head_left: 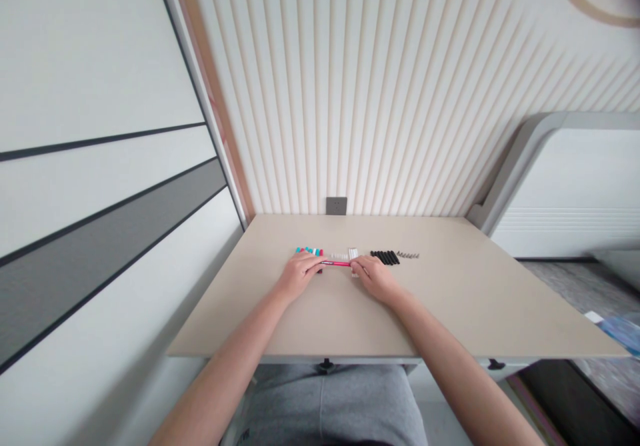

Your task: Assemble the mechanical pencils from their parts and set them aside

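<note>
A slim pink pen (339, 263) lies level between my two hands, its ends pinched in the fingers. My left hand (299, 274) is closed on its left end, and my right hand (374, 275) grips the right end. Behind my left hand is a row of teal, red and white pieces (310, 251), partly covered by the fingers. Small clear pieces (339, 256) lie just beyond the pen. A bundle of white sticks (353, 253) shows past my right fingertips, partly hidden. Right of that hand are several black tubes (386, 257) side by side.
Several small dark pieces (409, 255), too small to name, lie in a row right of the black tubes. The beige desk (450, 313) meets a ribbed wall with a dark socket (337, 206). A white cabinet (120, 253) stands at the left, a headboard (575, 186) at the right.
</note>
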The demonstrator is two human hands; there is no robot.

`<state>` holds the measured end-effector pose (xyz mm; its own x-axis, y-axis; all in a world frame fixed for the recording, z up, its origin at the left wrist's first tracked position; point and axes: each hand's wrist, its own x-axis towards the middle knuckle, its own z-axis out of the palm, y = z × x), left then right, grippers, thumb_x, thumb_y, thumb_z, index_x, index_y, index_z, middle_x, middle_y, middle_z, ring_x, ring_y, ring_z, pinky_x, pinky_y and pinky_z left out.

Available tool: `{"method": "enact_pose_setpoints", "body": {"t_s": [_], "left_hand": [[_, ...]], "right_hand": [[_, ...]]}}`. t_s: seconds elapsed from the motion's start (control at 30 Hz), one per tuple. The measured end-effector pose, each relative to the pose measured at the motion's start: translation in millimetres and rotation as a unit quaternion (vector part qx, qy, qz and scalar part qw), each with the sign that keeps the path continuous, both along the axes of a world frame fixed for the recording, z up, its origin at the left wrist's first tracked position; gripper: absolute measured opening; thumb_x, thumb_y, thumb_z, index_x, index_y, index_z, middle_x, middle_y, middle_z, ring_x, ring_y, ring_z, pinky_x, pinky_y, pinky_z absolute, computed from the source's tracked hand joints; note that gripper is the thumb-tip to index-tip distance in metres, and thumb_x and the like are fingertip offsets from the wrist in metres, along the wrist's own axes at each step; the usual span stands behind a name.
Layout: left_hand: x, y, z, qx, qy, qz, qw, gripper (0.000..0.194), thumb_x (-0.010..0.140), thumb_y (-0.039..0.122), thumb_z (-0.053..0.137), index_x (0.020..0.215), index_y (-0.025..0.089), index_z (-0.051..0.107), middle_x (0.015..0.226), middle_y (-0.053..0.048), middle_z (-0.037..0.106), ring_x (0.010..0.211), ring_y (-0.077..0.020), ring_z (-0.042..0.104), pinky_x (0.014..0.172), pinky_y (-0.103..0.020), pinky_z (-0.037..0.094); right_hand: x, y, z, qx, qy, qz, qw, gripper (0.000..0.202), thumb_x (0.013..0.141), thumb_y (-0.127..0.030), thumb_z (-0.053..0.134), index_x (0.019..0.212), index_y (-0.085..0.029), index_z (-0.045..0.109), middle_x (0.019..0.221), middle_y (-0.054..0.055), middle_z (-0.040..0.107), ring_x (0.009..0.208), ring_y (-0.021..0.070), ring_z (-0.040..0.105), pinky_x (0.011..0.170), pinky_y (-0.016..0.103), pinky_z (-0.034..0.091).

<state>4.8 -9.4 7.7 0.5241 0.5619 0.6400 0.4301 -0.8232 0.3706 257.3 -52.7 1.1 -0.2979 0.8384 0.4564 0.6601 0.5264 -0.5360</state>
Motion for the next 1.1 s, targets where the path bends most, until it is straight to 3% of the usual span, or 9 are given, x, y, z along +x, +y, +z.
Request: {"method": "enact_pose_setpoints", "body": {"t_s": [0.07, 0.2, 0.33, 0.47, 0.57, 0.7, 0.77, 0.9, 1.1], "left_hand": [[0.0, 0.3, -0.3, -0.002, 0.007, -0.003, 1.0, 0.023, 0.094, 0.032, 0.053, 0.109, 0.024, 0.069, 0.09, -0.005, 0.073, 0.085, -0.0188, 0.064, 0.089, -0.038, 0.048], [0.4, 0.3, -0.4, -0.009, 0.009, 0.0, 1.0, 0.024, 0.094, 0.033, 0.052, 0.11, 0.025, 0.068, 0.089, -0.004, 0.073, 0.084, -0.0187, 0.064, 0.089, -0.038, 0.048], [1.0, -0.8, 0.2, -0.008, 0.01, 0.0, 1.0, 0.023, 0.094, 0.033, 0.052, 0.108, 0.025, 0.068, 0.09, -0.004, 0.072, 0.087, -0.0191, 0.064, 0.091, -0.038, 0.047], [1.3, -2.1, 1.3, -0.011, 0.011, 0.006, 1.0, 0.021, 0.094, 0.031, 0.053, 0.107, 0.023, 0.068, 0.091, -0.004, 0.072, 0.088, -0.0194, 0.064, 0.089, -0.037, 0.048], [1.2, -2.5, 1.8, -0.013, 0.004, 0.012, 1.0, 0.021, 0.095, 0.031, 0.051, 0.107, 0.023, 0.067, 0.096, -0.005, 0.072, 0.09, -0.0194, 0.064, 0.087, -0.036, 0.049], [0.8, -2.7, 1.8, -0.012, 0.001, 0.012, 1.0, 0.021, 0.095, 0.03, 0.051, 0.108, 0.024, 0.066, 0.099, -0.005, 0.071, 0.093, -0.0191, 0.064, 0.088, -0.036, 0.049], [0.5, -2.7, 1.4, -0.013, 0.003, 0.013, 1.0, 0.021, 0.095, 0.03, 0.052, 0.108, 0.024, 0.066, 0.098, -0.005, 0.071, 0.092, -0.0188, 0.064, 0.087, -0.036, 0.049], [0.5, -2.3, 0.7, -0.012, -0.002, 0.012, 1.0, 0.02, 0.095, 0.028, 0.052, 0.107, 0.023, 0.066, 0.098, -0.004, 0.071, 0.092, -0.0185, 0.064, 0.09, -0.036, 0.048], [2.0, -3.5, 4.3, -0.006, -0.017, 0.016, 1.0, 0.018, 0.095, 0.028, 0.051, 0.105, 0.023, 0.064, 0.099, -0.005, 0.07, 0.093, -0.0189, 0.064, 0.087, -0.035, 0.049]], "right_hand": [[-0.5, -0.4, 0.4, -0.001, 0.002, -0.003, 1.0, 0.015, 0.094, -0.028, 0.048, 0.101, -0.022, 0.059, 0.091, 0.006, 0.068, 0.086, 0.0201, 0.06, 0.08, 0.034, 0.045], [-1.2, -2.1, 1.8, -0.007, 0.033, -0.007, 0.999, 0.022, 0.092, -0.029, 0.051, 0.112, -0.023, 0.055, 0.094, 0.005, 0.068, 0.084, 0.0189, 0.061, 0.078, 0.032, 0.046], [-1.8, -2.0, 2.2, -0.016, 0.019, 0.017, 1.0, 0.018, 0.095, -0.027, 0.044, 0.096, -0.022, 0.061, 0.083, 0.004, 0.067, 0.078, 0.0179, 0.061, 0.075, 0.031, 0.046], [-2.3, -1.5, 2.3, -0.02, 0.043, 0.003, 0.999, 0.014, 0.09, -0.027, 0.054, 0.102, -0.022, 0.059, 0.092, 0.004, 0.066, 0.084, 0.0184, 0.06, 0.074, 0.03, 0.047], [-2.2, -1.6, 3.9, -0.008, 0.041, 0.015, 0.999, 0.018, 0.094, -0.028, 0.047, 0.105, -0.022, 0.06, 0.093, 0.005, 0.064, 0.083, 0.0178, 0.059, 0.074, 0.029, 0.046], [-1.4, -1.6, 2.8, -0.013, 0.018, 0.015, 1.0, 0.021, 0.096, -0.028, 0.041, 0.091, -0.022, 0.06, 0.083, 0.004, 0.063, 0.077, 0.0173, 0.058, 0.072, 0.029, 0.044], [-1.0, -1.9, 0.9, -0.027, 0.025, -0.002, 0.999, 0.011, 0.093, -0.028, 0.048, 0.095, -0.022, 0.057, 0.085, 0.003, 0.064, 0.076, 0.0174, 0.058, 0.07, 0.029, 0.044], [-1.5, -3.8, 1.3, -0.042, 0.038, -0.002, 0.998, 0.018, 0.091, -0.03, 0.051, 0.108, -0.023, 0.055, 0.087, 0.002, 0.065, 0.074, 0.0168, 0.059, 0.068, 0.028, 0.044], [-2.8, -4.3, 7.2, -0.011, 0.033, 0.014, 0.999, 0.018, 0.095, -0.028, 0.044, 0.089, -0.02, 0.059, 0.084, 0.004, 0.064, 0.076, 0.0162, 0.057, 0.07, 0.027, 0.042]]}}
